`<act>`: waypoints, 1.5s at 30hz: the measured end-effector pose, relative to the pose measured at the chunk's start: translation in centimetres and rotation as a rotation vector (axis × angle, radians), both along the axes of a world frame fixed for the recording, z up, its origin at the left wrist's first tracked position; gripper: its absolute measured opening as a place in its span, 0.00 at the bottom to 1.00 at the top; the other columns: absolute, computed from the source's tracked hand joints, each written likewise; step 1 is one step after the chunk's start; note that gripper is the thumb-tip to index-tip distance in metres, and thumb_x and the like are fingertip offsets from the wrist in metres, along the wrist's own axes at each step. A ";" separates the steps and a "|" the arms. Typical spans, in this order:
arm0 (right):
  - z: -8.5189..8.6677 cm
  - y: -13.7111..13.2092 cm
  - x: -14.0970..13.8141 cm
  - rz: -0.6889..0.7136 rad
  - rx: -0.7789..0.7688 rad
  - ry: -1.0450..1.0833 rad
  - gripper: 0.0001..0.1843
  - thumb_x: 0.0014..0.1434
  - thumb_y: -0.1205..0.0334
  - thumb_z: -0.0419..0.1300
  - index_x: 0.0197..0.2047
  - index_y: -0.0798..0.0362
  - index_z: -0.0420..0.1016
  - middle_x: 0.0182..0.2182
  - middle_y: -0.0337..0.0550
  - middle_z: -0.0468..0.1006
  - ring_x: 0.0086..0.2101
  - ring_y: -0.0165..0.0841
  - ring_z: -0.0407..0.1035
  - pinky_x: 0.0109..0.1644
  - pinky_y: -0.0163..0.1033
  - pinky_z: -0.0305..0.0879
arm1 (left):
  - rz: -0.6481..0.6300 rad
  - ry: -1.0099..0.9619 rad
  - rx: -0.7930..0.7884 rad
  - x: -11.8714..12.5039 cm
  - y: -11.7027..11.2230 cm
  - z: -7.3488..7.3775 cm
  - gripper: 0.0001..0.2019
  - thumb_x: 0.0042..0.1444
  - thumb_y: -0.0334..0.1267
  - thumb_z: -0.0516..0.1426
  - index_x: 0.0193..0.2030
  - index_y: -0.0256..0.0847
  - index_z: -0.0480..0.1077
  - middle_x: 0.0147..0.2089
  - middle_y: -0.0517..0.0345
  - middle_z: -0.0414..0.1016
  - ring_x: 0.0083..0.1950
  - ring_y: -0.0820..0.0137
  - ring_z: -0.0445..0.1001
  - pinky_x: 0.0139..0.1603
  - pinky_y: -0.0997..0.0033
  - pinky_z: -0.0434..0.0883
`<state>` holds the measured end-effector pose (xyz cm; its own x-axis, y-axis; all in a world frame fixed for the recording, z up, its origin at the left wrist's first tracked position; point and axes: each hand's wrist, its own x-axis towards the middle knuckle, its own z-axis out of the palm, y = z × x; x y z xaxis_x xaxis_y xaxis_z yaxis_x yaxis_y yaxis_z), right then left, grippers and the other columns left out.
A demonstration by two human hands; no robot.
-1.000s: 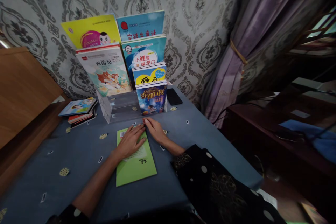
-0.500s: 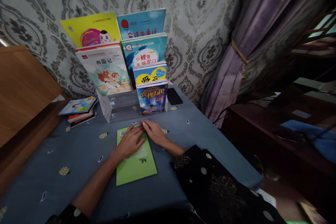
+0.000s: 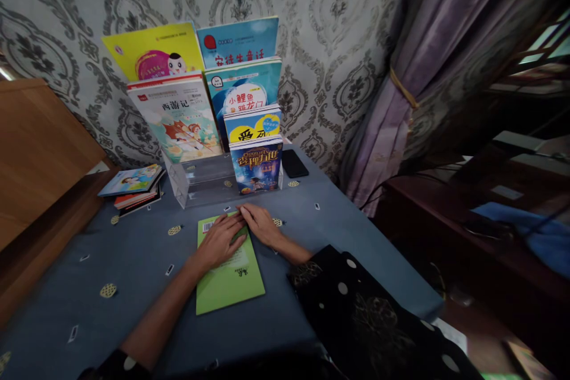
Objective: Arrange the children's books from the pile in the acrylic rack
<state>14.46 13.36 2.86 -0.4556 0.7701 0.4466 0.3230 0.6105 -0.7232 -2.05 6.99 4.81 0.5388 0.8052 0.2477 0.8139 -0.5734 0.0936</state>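
A green book (image 3: 231,292) lies flat on the table with its barcode near the upper left corner. My left hand (image 3: 224,239) rests palm down across its upper half, fingers stretched out and thumb apart. At the book's upper right corner lies my right hand (image 3: 262,224), its fingers extended and close together, their tips by those of the left hand. Whatever is under the right palm is hidden. Beyond both hands stands a clear acrylic book stand (image 3: 207,191) with several upright books, among them a small dark blue book (image 3: 257,169) in front.
Several books (image 3: 132,183) are stacked at the left beside a wooden board (image 3: 42,148). A black phone (image 3: 294,163) lies right of the stand. The blue patterned tablecloth (image 3: 138,249) covers the table, which ends at the right below a purple curtain (image 3: 387,113). Patterned wallpaper rises behind.
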 end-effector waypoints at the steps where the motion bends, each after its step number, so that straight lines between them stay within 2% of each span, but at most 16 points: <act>1: 0.0 0.0 0.0 0.001 -0.001 0.001 0.20 0.72 0.56 0.43 0.48 0.51 0.75 0.45 0.47 0.81 0.46 0.35 0.74 0.53 0.40 0.67 | -0.003 -0.003 -0.004 0.0 -0.1 0.0 0.20 0.68 0.42 0.49 0.62 0.40 0.66 0.65 0.44 0.68 0.67 0.60 0.65 0.67 0.49 0.59; 14: -0.1 0.2 0.0 -0.002 -0.010 -0.010 0.20 0.71 0.56 0.44 0.47 0.52 0.76 0.42 0.46 0.81 0.42 0.36 0.74 0.49 0.40 0.67 | -0.043 -0.019 -0.056 0.2 -1.8 0.3 0.21 0.69 0.43 0.48 0.64 0.40 0.65 0.66 0.46 0.67 0.68 0.61 0.63 0.67 0.49 0.59; 22: -0.1 0.1 0.0 0.012 -0.022 0.003 0.19 0.71 0.56 0.44 0.46 0.52 0.76 0.43 0.47 0.81 0.44 0.35 0.74 0.50 0.39 0.65 | -0.054 -0.034 -0.076 0.5 -3.2 0.5 0.21 0.69 0.43 0.47 0.63 0.39 0.66 0.64 0.47 0.69 0.68 0.60 0.63 0.68 0.48 0.57; 27: -0.1 0.2 -0.1 0.000 -0.011 -0.013 0.19 0.71 0.57 0.45 0.45 0.53 0.76 0.42 0.46 0.81 0.43 0.35 0.74 0.49 0.38 0.65 | -0.080 -0.032 -0.088 0.7 -4.1 0.4 0.21 0.69 0.44 0.47 0.64 0.42 0.65 0.65 0.50 0.69 0.69 0.61 0.62 0.68 0.48 0.58; 38: -0.3 0.2 -0.1 0.001 -0.022 -0.015 0.19 0.71 0.55 0.45 0.44 0.52 0.76 0.41 0.45 0.81 0.42 0.36 0.73 0.49 0.38 0.65 | -0.131 -0.045 -0.148 1.2 -7.0 0.8 0.21 0.69 0.43 0.47 0.66 0.46 0.62 0.67 0.52 0.66 0.70 0.63 0.60 0.70 0.48 0.56; 45: -0.1 0.2 -0.1 -0.003 -0.012 -0.040 0.19 0.71 0.58 0.45 0.48 0.54 0.75 0.44 0.49 0.81 0.44 0.38 0.74 0.50 0.40 0.65 | -0.175 -0.036 -0.175 1.6 -8.9 1.2 0.21 0.68 0.43 0.49 0.66 0.48 0.61 0.68 0.56 0.65 0.71 0.65 0.58 0.70 0.49 0.56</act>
<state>14.38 13.52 2.72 -0.4706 0.7767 0.4186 0.3530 0.6006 -0.7174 -0.45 -1.90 5.99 0.6673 0.7326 0.1341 0.6979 -0.6780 0.2309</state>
